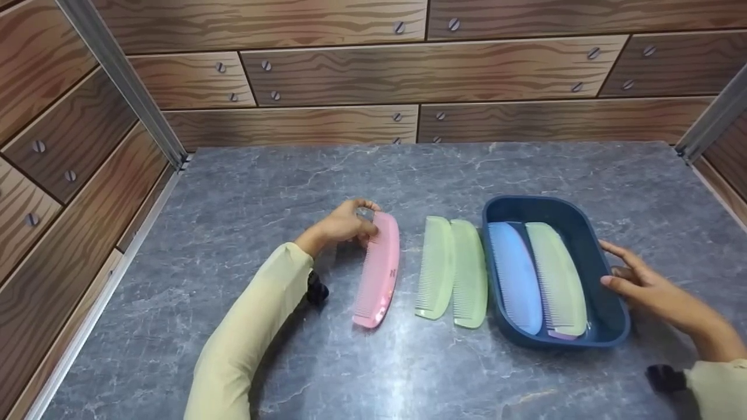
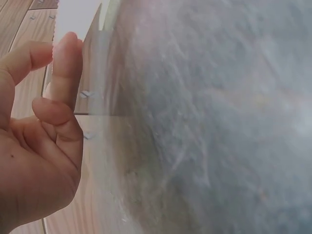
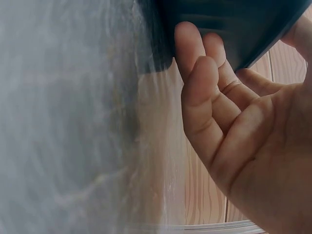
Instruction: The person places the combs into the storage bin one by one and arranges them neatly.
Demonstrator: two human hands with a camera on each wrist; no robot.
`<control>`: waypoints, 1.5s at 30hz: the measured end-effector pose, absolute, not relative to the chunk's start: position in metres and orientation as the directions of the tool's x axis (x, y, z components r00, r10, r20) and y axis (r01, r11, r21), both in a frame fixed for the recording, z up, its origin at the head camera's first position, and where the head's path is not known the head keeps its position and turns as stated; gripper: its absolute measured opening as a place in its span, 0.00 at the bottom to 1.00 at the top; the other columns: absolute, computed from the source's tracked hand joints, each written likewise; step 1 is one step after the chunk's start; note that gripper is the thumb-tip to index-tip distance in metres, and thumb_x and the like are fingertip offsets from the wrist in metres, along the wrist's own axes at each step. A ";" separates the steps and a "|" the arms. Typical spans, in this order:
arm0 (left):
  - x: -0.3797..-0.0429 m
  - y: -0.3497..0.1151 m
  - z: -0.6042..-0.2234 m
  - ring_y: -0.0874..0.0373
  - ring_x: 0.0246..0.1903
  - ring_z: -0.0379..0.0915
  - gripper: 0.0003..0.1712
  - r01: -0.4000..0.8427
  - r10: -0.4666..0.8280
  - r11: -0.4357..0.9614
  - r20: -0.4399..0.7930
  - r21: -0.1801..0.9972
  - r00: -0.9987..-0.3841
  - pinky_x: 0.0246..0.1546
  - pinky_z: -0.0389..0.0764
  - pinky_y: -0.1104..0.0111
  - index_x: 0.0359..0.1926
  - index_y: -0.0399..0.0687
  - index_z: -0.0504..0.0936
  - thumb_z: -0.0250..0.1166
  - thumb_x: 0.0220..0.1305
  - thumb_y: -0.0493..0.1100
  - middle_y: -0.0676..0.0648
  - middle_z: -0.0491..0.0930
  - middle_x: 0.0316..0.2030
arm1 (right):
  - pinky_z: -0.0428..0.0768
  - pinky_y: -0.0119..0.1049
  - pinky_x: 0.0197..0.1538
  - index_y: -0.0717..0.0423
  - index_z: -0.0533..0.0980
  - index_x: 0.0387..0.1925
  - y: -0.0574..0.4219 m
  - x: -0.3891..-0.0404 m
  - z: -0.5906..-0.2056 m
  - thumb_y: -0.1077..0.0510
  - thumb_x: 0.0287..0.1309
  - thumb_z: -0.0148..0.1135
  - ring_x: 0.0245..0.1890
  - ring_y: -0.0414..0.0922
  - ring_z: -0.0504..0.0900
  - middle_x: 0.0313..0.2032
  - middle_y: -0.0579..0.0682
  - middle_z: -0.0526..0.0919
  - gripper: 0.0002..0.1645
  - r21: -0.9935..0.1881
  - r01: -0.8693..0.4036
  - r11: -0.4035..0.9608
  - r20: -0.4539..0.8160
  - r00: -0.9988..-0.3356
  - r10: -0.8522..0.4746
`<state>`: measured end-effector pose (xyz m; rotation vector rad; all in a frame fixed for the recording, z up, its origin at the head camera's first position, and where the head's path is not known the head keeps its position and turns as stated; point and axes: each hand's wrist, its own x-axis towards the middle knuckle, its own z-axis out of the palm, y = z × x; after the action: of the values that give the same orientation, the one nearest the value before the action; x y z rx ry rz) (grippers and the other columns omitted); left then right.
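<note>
My left hand (image 1: 345, 224) pinches a pink comb (image 1: 382, 274) near its far end, with the teeth facing left. In the left wrist view, the fingers (image 2: 67, 63) overlap the comb's pale end. To the right of it, two light green combs (image 1: 436, 268) lie side by side on the table. A dark blue basket (image 1: 607, 326) holds a blue comb (image 1: 516, 280) and a green comb (image 1: 557, 277), with a purple edge showing under the green one. My right hand (image 1: 656, 289) touches the basket's right side with relaxed fingers; the right wrist view shows them against its outer wall.
The grey marbled table (image 1: 262, 181) runs back to a wood-patterned wall (image 1: 432, 70). Another wood-patterned wall (image 1: 87, 192) stands on the left, with a metal strip along the table edge. The nearer green comb stands close beside the basket's left wall.
</note>
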<state>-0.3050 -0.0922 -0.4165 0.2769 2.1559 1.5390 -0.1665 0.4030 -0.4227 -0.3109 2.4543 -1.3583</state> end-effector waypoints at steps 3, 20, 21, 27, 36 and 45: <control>-0.305 -0.091 -0.414 0.64 0.17 0.72 0.27 -0.107 0.403 0.281 -0.219 0.954 -0.889 0.22 0.77 0.71 0.56 0.36 0.67 0.60 0.52 0.26 0.49 0.77 0.22 | 0.80 0.35 0.43 0.47 0.33 0.76 0.403 -0.166 -0.421 0.55 0.74 0.44 0.46 0.23 0.73 0.61 0.76 0.65 0.42 -0.826 -0.019 0.564 -0.194 -0.929 -0.315; -0.309 -0.068 -0.380 0.62 0.20 0.77 0.29 -0.072 0.273 0.075 -0.090 0.995 -0.958 0.21 0.74 0.75 0.57 0.38 0.68 0.60 0.53 0.25 0.50 0.81 0.24 | 0.80 0.34 0.44 0.48 0.32 0.76 0.401 -0.166 -0.423 0.56 0.73 0.44 0.45 0.25 0.76 0.62 0.84 0.57 0.42 -0.843 -0.016 0.537 -0.185 -0.930 -0.318; -0.309 -0.066 -0.378 0.62 0.19 0.77 0.28 -0.073 0.272 0.084 -0.093 0.994 -0.958 0.20 0.71 0.76 0.57 0.39 0.68 0.61 0.53 0.25 0.50 0.81 0.23 | 0.80 0.34 0.44 0.48 0.32 0.76 0.401 -0.166 -0.423 0.56 0.73 0.44 0.45 0.26 0.76 0.62 0.84 0.58 0.42 -0.845 -0.018 0.534 -0.182 -0.930 -0.319; -0.309 -0.053 -0.366 0.62 0.17 0.76 0.28 -0.064 0.275 0.088 -0.086 0.994 -0.957 0.17 0.66 0.77 0.57 0.41 0.69 0.62 0.54 0.26 0.51 0.80 0.23 | 0.81 0.33 0.43 0.47 0.34 0.76 0.401 -0.166 -0.424 0.57 0.73 0.44 0.45 0.26 0.77 0.61 0.82 0.59 0.41 -0.844 -0.029 0.536 -0.174 -0.930 -0.323; -0.308 -0.039 -0.357 0.63 0.16 0.77 0.27 -0.044 0.260 0.078 -0.063 0.996 -0.964 0.15 0.59 0.78 0.55 0.44 0.70 0.62 0.53 0.28 0.53 0.80 0.22 | 0.80 0.30 0.42 0.44 0.34 0.76 0.404 -0.166 -0.424 0.58 0.73 0.44 0.46 0.26 0.76 0.58 0.57 0.71 0.41 -0.832 -0.040 0.553 -0.175 -0.928 -0.330; -0.307 -0.015 -0.350 0.61 0.17 0.76 0.26 -0.004 0.264 -0.036 0.006 0.999 -0.964 0.28 0.79 0.70 0.55 0.38 0.69 0.60 0.53 0.24 0.51 0.79 0.21 | 0.82 0.32 0.42 0.42 0.37 0.76 0.404 -0.166 -0.423 0.60 0.73 0.44 0.46 0.30 0.80 0.48 0.27 0.72 0.40 -0.870 -0.038 0.491 -0.161 -0.921 -0.356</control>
<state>-0.3068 -0.0152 -0.3504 0.2810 2.0409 2.1164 -0.1664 0.4035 -0.4232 -0.3310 2.4202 -1.4012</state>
